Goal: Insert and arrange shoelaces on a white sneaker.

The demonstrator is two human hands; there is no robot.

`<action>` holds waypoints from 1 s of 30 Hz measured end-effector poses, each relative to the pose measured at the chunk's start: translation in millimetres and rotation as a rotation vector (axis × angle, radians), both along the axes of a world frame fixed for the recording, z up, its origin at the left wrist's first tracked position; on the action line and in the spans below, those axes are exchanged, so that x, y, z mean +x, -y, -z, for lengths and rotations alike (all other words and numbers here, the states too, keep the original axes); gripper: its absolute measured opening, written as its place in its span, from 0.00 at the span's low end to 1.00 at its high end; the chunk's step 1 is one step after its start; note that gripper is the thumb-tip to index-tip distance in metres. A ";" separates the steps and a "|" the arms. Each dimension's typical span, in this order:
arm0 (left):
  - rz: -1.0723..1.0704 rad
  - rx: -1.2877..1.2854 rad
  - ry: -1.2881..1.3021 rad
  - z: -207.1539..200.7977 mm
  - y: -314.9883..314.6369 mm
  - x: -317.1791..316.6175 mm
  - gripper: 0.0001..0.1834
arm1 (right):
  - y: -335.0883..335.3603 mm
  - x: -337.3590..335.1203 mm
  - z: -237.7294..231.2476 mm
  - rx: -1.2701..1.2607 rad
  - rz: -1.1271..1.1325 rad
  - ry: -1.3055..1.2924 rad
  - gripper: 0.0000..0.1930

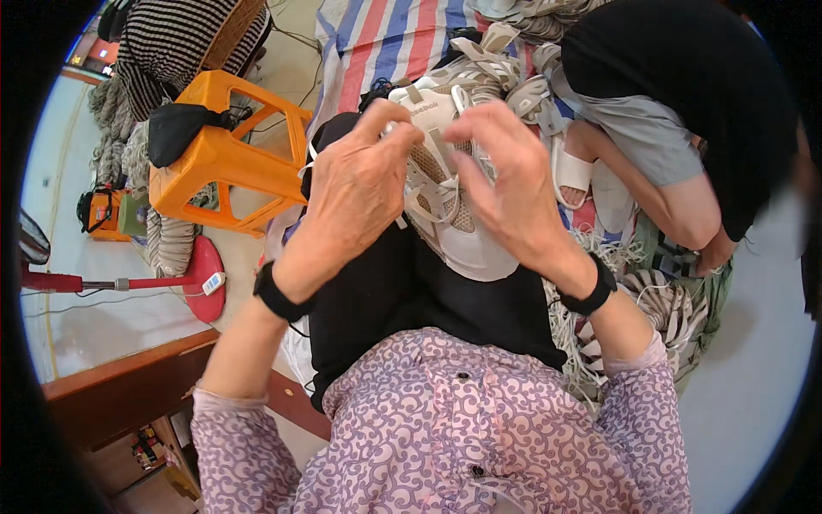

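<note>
A beige and white sneaker upper lies across my black-trousered lap, its rounded toe towards me. Pale lace is threaded over its tan mesh front. My left hand is above the left side of the upper, thumb and forefinger pinched together. A small white bit shows at that pinch, too small to name. Over the right side hovers my right hand, a little blurred, with thumb and forefinger apart and nothing visible between them. Its fingers partly cover the upper.
An orange plastic stool with a black cloth item stands at left. A co-worker's bent leg is close on the right. More shoe uppers lie on the striped sheet. A red round base stands on the floor.
</note>
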State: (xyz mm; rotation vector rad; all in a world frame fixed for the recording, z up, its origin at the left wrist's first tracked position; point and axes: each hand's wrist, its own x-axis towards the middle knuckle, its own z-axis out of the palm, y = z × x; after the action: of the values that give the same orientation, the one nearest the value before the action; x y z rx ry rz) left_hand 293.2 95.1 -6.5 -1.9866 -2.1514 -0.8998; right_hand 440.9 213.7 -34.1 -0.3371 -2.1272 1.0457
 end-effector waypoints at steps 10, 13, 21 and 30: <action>0.320 -0.231 0.279 12.5 8.3 -33.1 0.06 | -12.0 -11.6 6.8 -0.037 -0.283 0.172 0.08; 0.238 -0.337 0.461 13.7 10.5 -35.6 0.15 | -7.7 -15.6 4.5 0.041 -0.327 0.273 0.08; 0.241 -0.297 0.528 21.1 16.0 -39.6 0.16 | -13.0 -28.2 -13.4 0.155 -0.416 0.504 0.05; 0.252 -0.158 0.381 32.5 14.8 -36.4 0.17 | -24.7 -37.4 -8.0 0.193 -0.525 0.471 0.05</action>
State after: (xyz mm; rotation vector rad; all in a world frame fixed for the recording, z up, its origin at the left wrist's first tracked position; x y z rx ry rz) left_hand 256.8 80.3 -39.1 -2.3704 -2.2493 -1.2737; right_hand 403.5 238.4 -26.1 0.0935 -2.8135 1.1070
